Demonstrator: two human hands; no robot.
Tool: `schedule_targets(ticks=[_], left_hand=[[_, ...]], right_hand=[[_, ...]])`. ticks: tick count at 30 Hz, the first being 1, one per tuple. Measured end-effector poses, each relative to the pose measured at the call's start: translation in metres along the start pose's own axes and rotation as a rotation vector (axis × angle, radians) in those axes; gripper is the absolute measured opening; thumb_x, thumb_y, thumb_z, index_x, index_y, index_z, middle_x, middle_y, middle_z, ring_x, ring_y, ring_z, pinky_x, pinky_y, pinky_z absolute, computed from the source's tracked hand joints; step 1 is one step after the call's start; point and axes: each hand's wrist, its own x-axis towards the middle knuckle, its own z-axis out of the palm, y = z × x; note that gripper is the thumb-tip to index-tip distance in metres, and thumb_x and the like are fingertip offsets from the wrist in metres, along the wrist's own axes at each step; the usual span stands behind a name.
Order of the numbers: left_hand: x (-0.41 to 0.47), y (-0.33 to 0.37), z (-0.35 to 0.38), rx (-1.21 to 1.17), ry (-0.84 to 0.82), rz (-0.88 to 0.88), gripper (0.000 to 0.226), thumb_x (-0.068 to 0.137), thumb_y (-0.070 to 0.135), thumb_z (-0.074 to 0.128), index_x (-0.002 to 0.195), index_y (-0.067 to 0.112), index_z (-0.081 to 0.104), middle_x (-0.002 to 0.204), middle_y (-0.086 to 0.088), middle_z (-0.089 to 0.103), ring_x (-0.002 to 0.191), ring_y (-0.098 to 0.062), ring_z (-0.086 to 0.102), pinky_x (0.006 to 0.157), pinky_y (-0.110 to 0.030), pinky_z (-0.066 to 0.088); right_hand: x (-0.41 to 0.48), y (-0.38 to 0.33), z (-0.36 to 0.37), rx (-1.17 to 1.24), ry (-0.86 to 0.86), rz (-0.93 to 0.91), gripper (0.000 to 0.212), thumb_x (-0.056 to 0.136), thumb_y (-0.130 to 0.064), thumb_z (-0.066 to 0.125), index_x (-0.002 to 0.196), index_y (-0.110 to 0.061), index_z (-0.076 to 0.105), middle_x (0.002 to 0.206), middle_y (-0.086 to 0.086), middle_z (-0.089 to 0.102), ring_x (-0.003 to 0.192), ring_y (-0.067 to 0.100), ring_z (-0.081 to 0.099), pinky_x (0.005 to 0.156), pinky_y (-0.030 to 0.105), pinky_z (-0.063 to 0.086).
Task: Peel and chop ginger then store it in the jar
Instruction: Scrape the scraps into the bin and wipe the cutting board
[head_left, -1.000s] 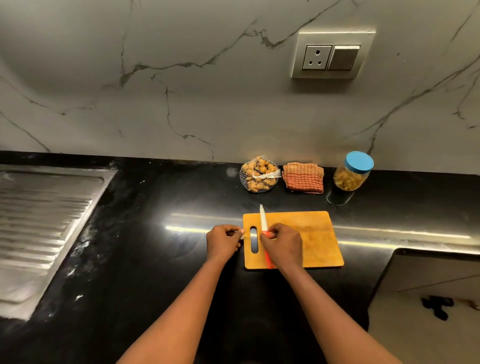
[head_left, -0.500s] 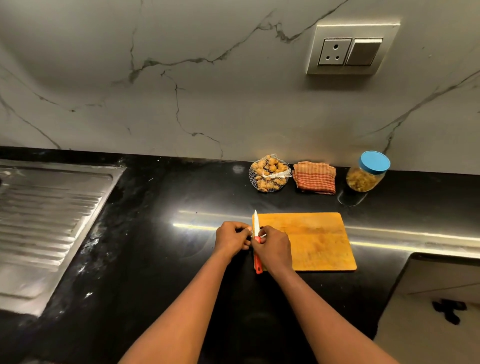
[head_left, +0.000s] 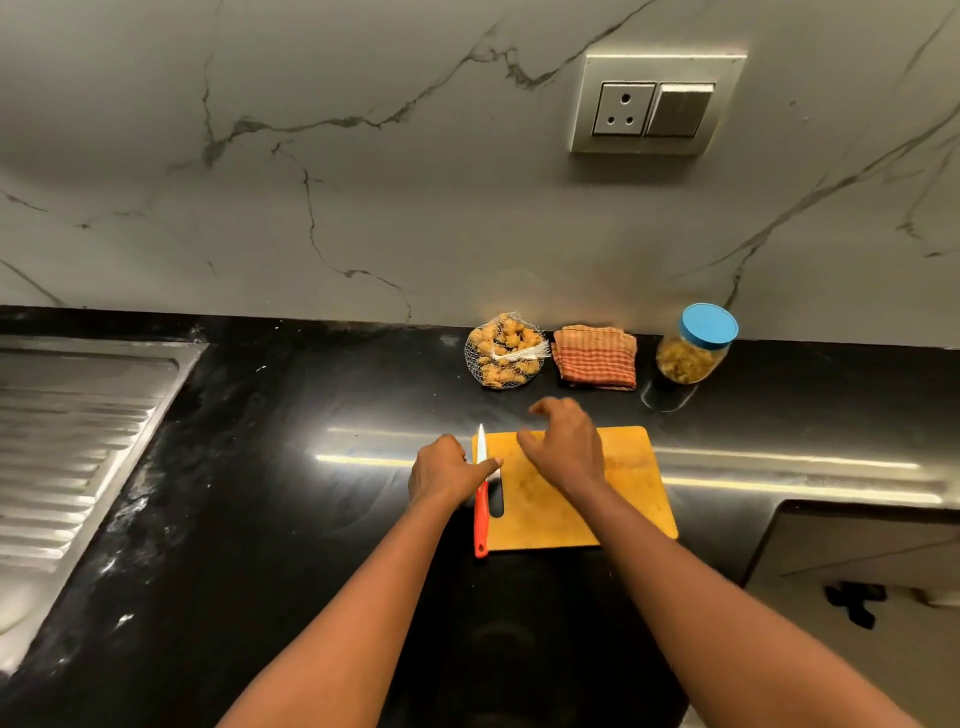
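Observation:
A knife with a white blade (head_left: 480, 441) and a red handle (head_left: 481, 522) lies along the left edge of the wooden cutting board (head_left: 631, 486). My left hand (head_left: 444, 474) has curled fingers and holds the knife where blade meets handle, with the thumb across it. Blurred by motion, my right hand (head_left: 566, 447) hovers over the board's far edge with loosely spread fingers and holds nothing. A net bag of ginger (head_left: 506, 351) sits by the wall. The jar (head_left: 696, 348) with a blue lid stands at the right with yellowish pieces inside.
A folded red checked cloth (head_left: 595, 356) lies between the ginger bag and the jar. A steel sink drainboard (head_left: 78, 441) takes up the left side of the black counter (head_left: 311, 519). A wall socket (head_left: 654, 106) sits above. The counter drops off at the lower right.
My right hand has let go of the knife and moved up and right over the board toward the back. The knife now lies at the board's left edge under my left hand.

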Motion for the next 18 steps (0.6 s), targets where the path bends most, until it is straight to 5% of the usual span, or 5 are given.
schedule_targets(ticks=[9,15,18], left_hand=[[0.007,-0.001,0.005,0.074,-0.066,0.049,0.062,0.065,0.059,0.078,0.100,0.022,0.043,0.094,-0.001,0.060,0.079,-0.021,0.062,0.067,-0.037,0.056],[0.008,0.011,-0.007,0.107,-0.284,0.135,0.111,0.049,0.058,0.089,0.132,0.035,0.019,0.112,-0.002,0.054,0.098,-0.028,0.059,0.076,-0.042,0.058],[0.008,0.017,-0.009,0.119,-0.338,0.151,0.122,0.046,0.053,0.092,0.139,0.042,0.014,0.124,-0.009,0.053,0.108,-0.031,0.054,0.083,-0.040,0.053]], right_hand=[[0.099,0.047,-0.038,-0.383,-0.161,-0.017,0.066,0.085,-0.034,0.069,0.142,-0.014,0.042,0.145,0.015,0.043,0.128,0.037,0.046,0.102,0.047,0.044],[0.134,0.064,-0.035,-0.452,-0.362,0.037,0.078,0.088,-0.043,0.064,0.153,-0.025,0.024,0.158,0.014,0.022,0.142,0.046,0.021,0.109,0.065,0.028],[0.142,0.067,-0.030,-0.525,-0.343,0.002,0.072,0.090,-0.042,0.061,0.151,-0.027,0.025,0.153,0.015,0.028,0.136,0.048,0.028,0.102,0.062,0.038]])
